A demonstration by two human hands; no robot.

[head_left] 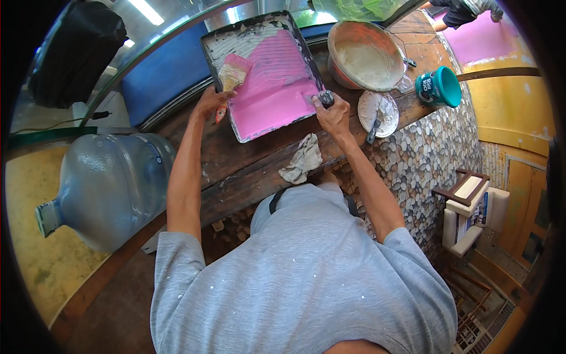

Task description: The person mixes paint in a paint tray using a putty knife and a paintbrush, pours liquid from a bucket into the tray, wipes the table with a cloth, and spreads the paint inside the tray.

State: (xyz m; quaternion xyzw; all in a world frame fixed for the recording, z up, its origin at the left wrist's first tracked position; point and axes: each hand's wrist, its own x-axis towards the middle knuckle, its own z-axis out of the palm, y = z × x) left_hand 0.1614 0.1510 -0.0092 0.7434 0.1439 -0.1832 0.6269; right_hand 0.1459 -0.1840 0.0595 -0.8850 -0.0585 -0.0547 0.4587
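A black paint tray [204,50] with a ribbed slope lies on the wooden table, holding pink paint [271,105]. My left hand [212,102] is at the tray's left edge, fingers closed around a wide paintbrush [233,74]. Pink coats the brush's bristle tips, and they lie on the tray's slope. At the right edge, my right hand [335,117] is closed on a black handle [325,98]; its working end is too unclear to name. A crumpled, stained rag [302,158] lies near the table's front edge.
To the right stand an orange basin [342,74] with whitish residue, a white plate [386,121] bearing a dark-handled tool, and a teal bucket [437,87]. A large water jug [112,183] lies at left. Another person [466,12] is beside a pink surface at upper right.
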